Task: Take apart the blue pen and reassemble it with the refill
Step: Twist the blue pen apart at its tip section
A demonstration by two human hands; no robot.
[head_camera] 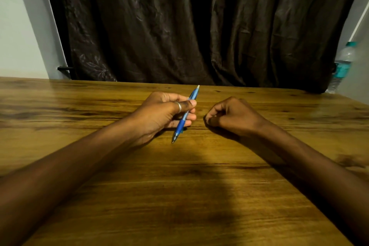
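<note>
My left hand [162,113] holds the blue pen [182,123] between thumb and fingers, just above the wooden table [179,185]. The pen is in one piece and slants, its metal tip pointing down toward me and its pale push-button end pointing away. A silver ring sits on the thumb of that hand. My right hand [229,117] rests on the table a short way to the right of the pen, curled into a loose fist. I see nothing in it, though the inside of the fist is hidden. No loose refill is in view.
A dark curtain [199,26] hangs right behind the table's far edge. A clear water bottle [342,66] with a teal label stands at the far right, beyond the table corner. Pale wall shows at both sides.
</note>
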